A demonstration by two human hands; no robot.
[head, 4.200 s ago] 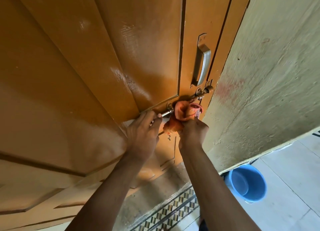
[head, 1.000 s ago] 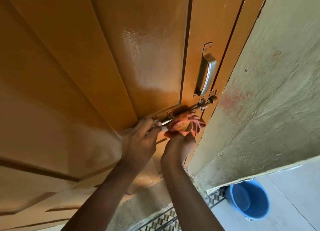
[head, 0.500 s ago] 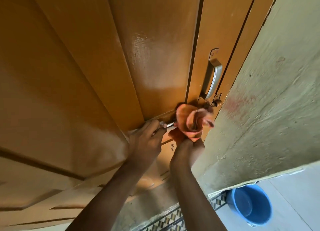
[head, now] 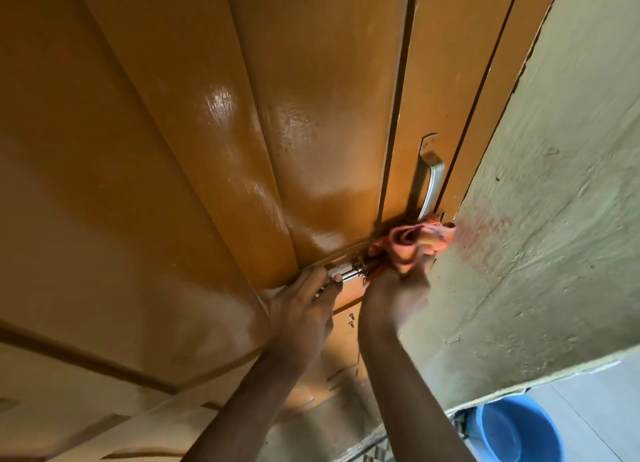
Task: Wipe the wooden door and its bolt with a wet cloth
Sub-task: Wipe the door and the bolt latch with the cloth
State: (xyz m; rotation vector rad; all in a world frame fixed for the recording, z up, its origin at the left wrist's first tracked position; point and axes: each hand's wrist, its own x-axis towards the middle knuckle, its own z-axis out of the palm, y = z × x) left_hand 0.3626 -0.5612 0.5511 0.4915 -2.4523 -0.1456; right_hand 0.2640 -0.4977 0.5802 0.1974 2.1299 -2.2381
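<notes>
The glossy orange-brown wooden door [head: 207, 150] fills most of the view, with wet shine on its panels. A metal sliding bolt [head: 353, 273] runs across it below a silver pull handle [head: 431, 181]. My left hand [head: 304, 309] pinches the bolt's left end. My right hand [head: 398, 295] presses a bunched orange-pink cloth [head: 412, 242] over the bolt's right end, by the door's edge and under the handle. The cloth hides that end of the bolt.
A rough pale green wall [head: 554, 219] stands right of the door, with a reddish smear near the cloth. A blue bucket [head: 516, 430] sits on the pale tiled floor at the lower right. A patterned tile strip [head: 374, 444] lies below the door.
My right hand has slid the cloth rightward along the bolt, up to the door's edge beneath the handle. My left hand stays on the bolt's left end. The view has shifted.
</notes>
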